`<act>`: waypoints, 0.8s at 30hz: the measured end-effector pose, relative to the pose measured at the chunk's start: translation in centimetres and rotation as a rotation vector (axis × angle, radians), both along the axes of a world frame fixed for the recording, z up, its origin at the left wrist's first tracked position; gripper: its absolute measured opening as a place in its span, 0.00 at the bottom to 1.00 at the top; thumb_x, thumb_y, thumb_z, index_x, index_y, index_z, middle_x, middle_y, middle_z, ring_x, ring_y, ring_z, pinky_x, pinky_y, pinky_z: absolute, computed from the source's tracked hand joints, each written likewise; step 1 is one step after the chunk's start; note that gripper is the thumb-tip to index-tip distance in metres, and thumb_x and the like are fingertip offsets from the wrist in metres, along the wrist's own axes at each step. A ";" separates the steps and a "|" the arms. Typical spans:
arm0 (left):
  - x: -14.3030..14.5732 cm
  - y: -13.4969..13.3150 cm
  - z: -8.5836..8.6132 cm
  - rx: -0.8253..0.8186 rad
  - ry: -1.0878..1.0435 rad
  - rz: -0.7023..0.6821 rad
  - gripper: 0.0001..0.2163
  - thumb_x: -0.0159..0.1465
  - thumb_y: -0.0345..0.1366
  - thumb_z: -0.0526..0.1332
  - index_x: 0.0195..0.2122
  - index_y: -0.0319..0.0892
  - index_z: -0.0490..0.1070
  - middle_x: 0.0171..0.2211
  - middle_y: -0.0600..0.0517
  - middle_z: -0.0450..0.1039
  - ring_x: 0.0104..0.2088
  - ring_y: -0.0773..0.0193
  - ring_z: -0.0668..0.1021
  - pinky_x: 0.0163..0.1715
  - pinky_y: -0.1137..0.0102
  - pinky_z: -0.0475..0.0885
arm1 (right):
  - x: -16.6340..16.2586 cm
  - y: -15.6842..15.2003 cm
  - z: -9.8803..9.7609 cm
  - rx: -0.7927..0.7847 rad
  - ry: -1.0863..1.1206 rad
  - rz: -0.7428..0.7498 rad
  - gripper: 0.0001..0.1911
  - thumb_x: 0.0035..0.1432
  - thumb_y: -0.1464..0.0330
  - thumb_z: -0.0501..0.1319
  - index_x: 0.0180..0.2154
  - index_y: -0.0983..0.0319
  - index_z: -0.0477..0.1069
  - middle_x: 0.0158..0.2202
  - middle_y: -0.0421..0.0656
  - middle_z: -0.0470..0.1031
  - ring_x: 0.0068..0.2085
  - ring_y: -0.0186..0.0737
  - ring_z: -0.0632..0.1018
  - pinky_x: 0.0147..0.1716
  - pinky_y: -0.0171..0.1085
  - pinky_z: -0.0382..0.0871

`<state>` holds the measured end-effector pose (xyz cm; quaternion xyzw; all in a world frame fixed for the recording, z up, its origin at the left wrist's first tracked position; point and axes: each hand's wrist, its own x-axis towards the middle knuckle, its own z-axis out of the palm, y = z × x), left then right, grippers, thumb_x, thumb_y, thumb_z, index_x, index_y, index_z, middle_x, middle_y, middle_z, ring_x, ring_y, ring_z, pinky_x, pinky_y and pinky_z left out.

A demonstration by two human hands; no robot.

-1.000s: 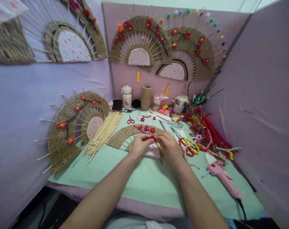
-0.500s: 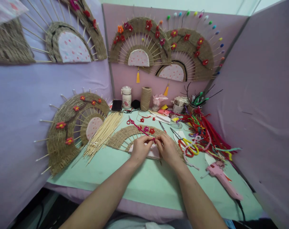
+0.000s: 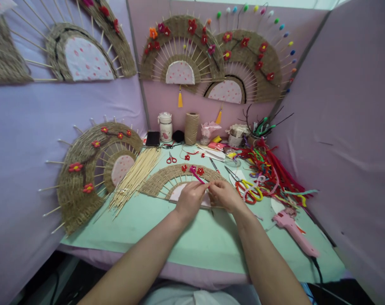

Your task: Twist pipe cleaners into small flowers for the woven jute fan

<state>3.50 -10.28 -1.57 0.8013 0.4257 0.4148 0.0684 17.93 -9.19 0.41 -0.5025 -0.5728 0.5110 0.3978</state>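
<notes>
A magenta pipe cleaner point(image 3: 197, 175) is pinched between the fingertips of my left hand point(image 3: 192, 197) and my right hand point(image 3: 224, 195), which meet over the table. Its free end points up and to the left. Beneath both hands lies a half-round twine fan point(image 3: 157, 180) with thin stick ribs and a pale centre panel point(image 3: 177, 191). Red flowers point(image 3: 184, 168) and a magenta one sit along the fan's upper band. My fingers hide the gripped part of the pipe cleaner, and my hands cover part of the fan.
Bamboo sticks point(image 3: 133, 178) lie left, beside a finished fan point(image 3: 70, 186). Small red scissors point(image 3: 171, 158) lie behind. To the right are large scissors point(image 3: 249, 190), a heap of coloured pipe cleaners point(image 3: 275, 169) and a pink glue gun point(image 3: 295, 233). A twine spool point(image 3: 191, 129) stands at the back.
The pipe cleaner's free end looks shorter and has swung, now ending over the fan's flowers instead of by the small scissors. My fingertips have shifted slightly. The whole view has moved a little.
</notes>
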 end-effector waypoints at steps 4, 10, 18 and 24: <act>0.1 0.1 0.2 -0.017 0.036 0.033 0.12 0.63 0.29 0.52 0.42 0.40 0.73 0.36 0.45 0.75 0.37 0.59 0.75 0.40 0.65 0.68 | -0.1 0.2 -0.2 -0.059 0.060 -0.024 0.10 0.47 0.64 0.57 0.19 0.60 0.60 0.14 0.33 0.58 0.16 0.29 0.58 0.15 0.29 0.51; 0.2 0.0 0.2 -0.035 0.029 0.065 0.12 0.63 0.29 0.52 0.41 0.40 0.74 0.35 0.46 0.76 0.37 0.62 0.76 0.38 0.68 0.69 | -0.3 0.3 -0.4 -0.051 0.088 -0.045 0.09 0.46 0.64 0.58 0.21 0.61 0.62 0.15 0.33 0.57 0.16 0.28 0.58 0.15 0.29 0.49; 0.1 0.6 0.6 -0.247 -0.393 0.071 0.07 0.56 0.29 0.59 0.33 0.40 0.76 0.33 0.48 0.77 0.34 0.63 0.76 0.38 0.68 0.70 | 0.5 0.6 -0.2 0.006 0.065 -0.006 0.12 0.50 0.59 0.58 0.25 0.61 0.67 0.19 0.36 0.63 0.20 0.31 0.63 0.20 0.32 0.56; -0.5 1.2 1.8 -0.795 -0.760 0.047 0.07 0.51 0.33 0.63 0.30 0.38 0.76 0.26 0.49 0.77 0.27 0.65 0.76 0.30 0.72 0.70 | 0.9 0.1 0.7 0.741 -0.376 -0.007 0.11 0.56 0.68 0.56 0.43 0.58 0.70 0.42 0.45 0.70 0.43 0.41 0.71 0.42 0.40 0.66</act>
